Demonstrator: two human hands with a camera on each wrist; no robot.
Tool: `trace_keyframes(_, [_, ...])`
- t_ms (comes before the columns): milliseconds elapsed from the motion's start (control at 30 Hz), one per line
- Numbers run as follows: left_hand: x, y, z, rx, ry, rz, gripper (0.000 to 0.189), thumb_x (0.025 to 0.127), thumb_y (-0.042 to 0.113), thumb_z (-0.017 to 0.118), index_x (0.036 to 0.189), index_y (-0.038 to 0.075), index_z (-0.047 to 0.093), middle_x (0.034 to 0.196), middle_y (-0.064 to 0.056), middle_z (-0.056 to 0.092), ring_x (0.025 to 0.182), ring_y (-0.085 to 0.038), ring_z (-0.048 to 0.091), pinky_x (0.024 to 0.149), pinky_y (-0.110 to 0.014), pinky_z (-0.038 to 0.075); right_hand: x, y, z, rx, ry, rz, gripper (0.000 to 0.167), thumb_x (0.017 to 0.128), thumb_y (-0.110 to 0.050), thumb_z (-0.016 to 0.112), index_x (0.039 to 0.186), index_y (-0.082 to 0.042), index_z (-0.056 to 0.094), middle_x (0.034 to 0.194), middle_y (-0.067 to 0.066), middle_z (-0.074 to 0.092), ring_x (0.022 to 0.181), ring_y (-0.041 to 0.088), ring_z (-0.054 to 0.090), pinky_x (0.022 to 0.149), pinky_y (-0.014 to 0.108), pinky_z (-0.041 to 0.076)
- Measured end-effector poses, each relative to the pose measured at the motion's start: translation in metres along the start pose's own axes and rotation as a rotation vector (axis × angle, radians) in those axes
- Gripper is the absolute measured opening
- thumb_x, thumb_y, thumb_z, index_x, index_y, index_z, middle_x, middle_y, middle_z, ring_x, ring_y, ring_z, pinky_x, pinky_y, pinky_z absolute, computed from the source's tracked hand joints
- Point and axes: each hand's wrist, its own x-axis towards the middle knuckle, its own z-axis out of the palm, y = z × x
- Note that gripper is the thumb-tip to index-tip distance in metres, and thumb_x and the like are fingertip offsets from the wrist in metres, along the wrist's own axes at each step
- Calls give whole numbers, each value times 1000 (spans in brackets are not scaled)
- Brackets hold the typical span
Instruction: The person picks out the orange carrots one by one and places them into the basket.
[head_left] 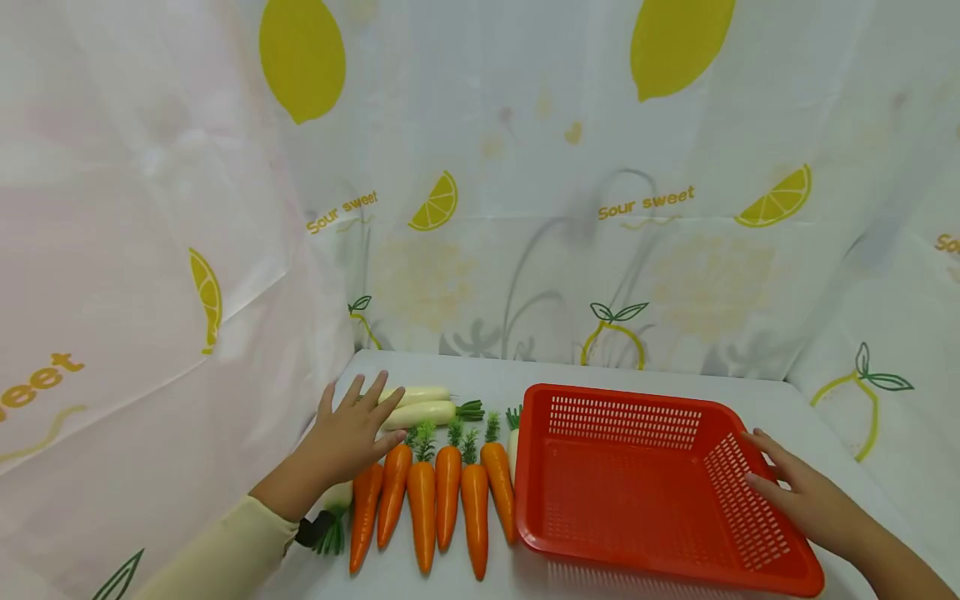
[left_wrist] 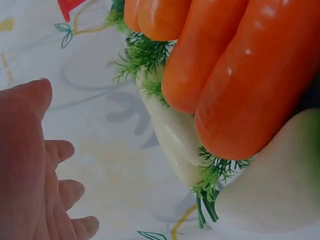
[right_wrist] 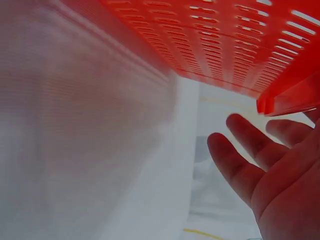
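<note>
My left hand [head_left: 341,437] hovers with spread fingers over the left end of the vegetables and holds nothing. Beneath and beside it lie several orange carrots [head_left: 423,517] with leafy green tops, set side by side. Two white radishes [head_left: 420,414] lie behind them, and another white radish [head_left: 339,496] is partly hidden under my left wrist. To the right stands a red plastic basket [head_left: 630,492] with slotted walls, with nothing in it. My right hand [head_left: 813,504] is at its right rim, thumb near the edge; in the right wrist view the fingers [right_wrist: 242,170] are extended, not curled round it.
One more white radish [head_left: 513,454] lies between the carrots and the basket, partly covered by the basket's left side. A white table [head_left: 495,379] carries everything. Lemon-print cloth [head_left: 480,275] hangs behind it and at both sides.
</note>
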Motion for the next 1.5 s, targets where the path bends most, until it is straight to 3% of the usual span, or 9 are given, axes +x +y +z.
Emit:
trace_keyframes(200, [-6, 2, 0, -114, -2, -35, 68, 102, 52, 61, 157, 13, 48, 155, -21, 50, 136, -47, 52, 113, -70, 35, -5, 9, 7, 132, 9, 13, 73, 110, -33, 53, 165, -2, 18, 169, 35, -3, 141, 66, 27, 81, 39, 62])
trace_keyframes(300, [-10, 2, 3, -190, -34, -69, 64, 103, 47, 64, 152, 8, 52, 150, -22, 50, 131, -48, 53, 106, -66, 46, -7, 18, 13, 251, 18, -17, 69, 110, -26, 53, 166, -7, 18, 174, 15, -15, 155, 18, 28, 81, 28, 59])
trace_keyframes(367, [-14, 0, 5, -228, -55, -96, 63, 103, 45, 64, 152, 7, 52, 150, -23, 49, 131, -49, 53, 105, -66, 46, -8, 22, 18, 307, 46, -50, 65, 110, -21, 52, 166, -9, 21, 174, -10, -11, 137, -14, 36, 78, 25, 59])
trace_keyframes(433, [-18, -1, 7, -251, -75, -115, 63, 103, 43, 64, 152, 6, 51, 151, -25, 47, 131, -50, 52, 105, -67, 45, -8, 26, 22, 325, 99, -94, 61, 110, -17, 53, 164, -9, 28, 167, -31, 2, 111, -33, 33, 77, 25, 60])
trace_keyframes(567, [-22, -2, 13, -297, -99, -148, 63, 103, 43, 63, 152, 6, 50, 154, -28, 44, 134, -53, 50, 105, -70, 43, -10, 26, 25, 338, 182, -112, 55, 109, -15, 55, 160, -8, 39, 147, -47, 27, 109, -25, 49, 76, 27, 62])
trace_keyframes(767, [-22, -1, 19, -365, -75, -165, 62, 103, 39, 66, 151, 3, 51, 150, -29, 45, 133, -52, 51, 106, -69, 43, -13, 27, 24, 549, 136, -61, 53, 110, -14, 53, 161, -14, 39, 136, -49, 44, 107, -9, 65, 77, 42, 64])
trace_keyframes(1033, [-27, 5, 15, -564, -95, -274, 69, 103, 39, 65, 158, 3, 41, 154, -31, 38, 140, -52, 44, 108, -71, 40, -14, 34, 29, 703, 54, -33, 58, 111, -4, 42, 165, -20, 32, 151, -45, 30, 113, -16, 58, 82, 44, 63])
trace_keyframes(1233, [-34, 10, 18, -588, -97, -311, 63, 104, 36, 63, 153, 0, 47, 150, -32, 42, 138, -52, 46, 108, -69, 41, -16, 38, 33, 717, 32, -105, 57, 112, -4, 38, 166, -20, 29, 160, -39, 22, 116, -11, 59, 82, 43, 64])
trace_keyframes(1500, [-43, 8, 26, -631, -117, -351, 63, 103, 38, 64, 152, 1, 48, 149, -32, 42, 134, -48, 50, 107, -68, 43, -19, 36, 35, 789, 25, -36, 60, 110, -3, 40, 165, -24, 31, 155, -46, 25, 113, -1, 64, 85, 50, 62])
